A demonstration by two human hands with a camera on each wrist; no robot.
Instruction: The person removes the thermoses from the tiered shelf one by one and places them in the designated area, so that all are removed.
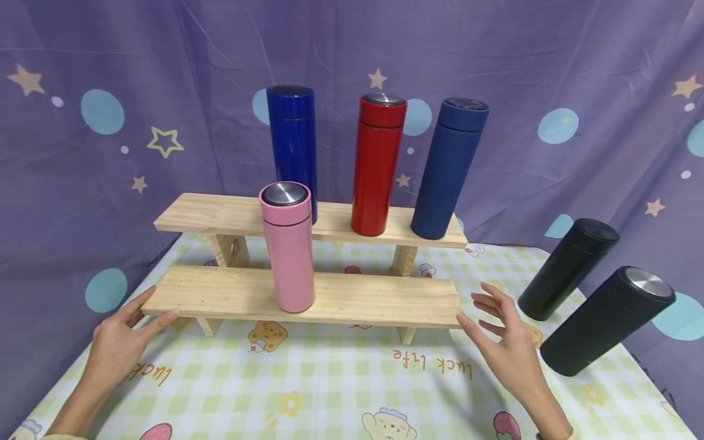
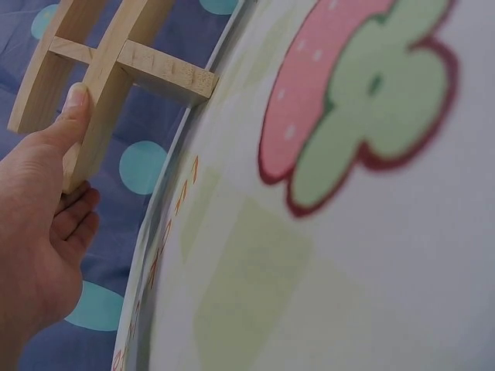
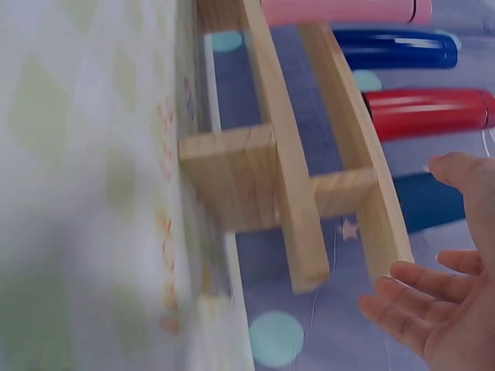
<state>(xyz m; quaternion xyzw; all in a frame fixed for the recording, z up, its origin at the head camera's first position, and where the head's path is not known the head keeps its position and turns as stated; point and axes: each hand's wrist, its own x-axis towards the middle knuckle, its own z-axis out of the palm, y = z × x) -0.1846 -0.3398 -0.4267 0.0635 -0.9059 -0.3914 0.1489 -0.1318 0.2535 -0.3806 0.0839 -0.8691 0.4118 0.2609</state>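
Left hand (image 1: 118, 336) grips two-tier wooden shelf (image 1: 385, 299), right hand (image 1: 508, 348) loose beside it; keep any nudge level, pink thermos (image 1: 289, 256) could tip.

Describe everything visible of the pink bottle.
The pink bottle is a smooth cylinder, its pink cap on, with a dark seam below and a silvery, metal-looking disc in a dark ring on top. It stands upright on the lower wooden shelf, close to the front edge; nothing else visibly touches it.
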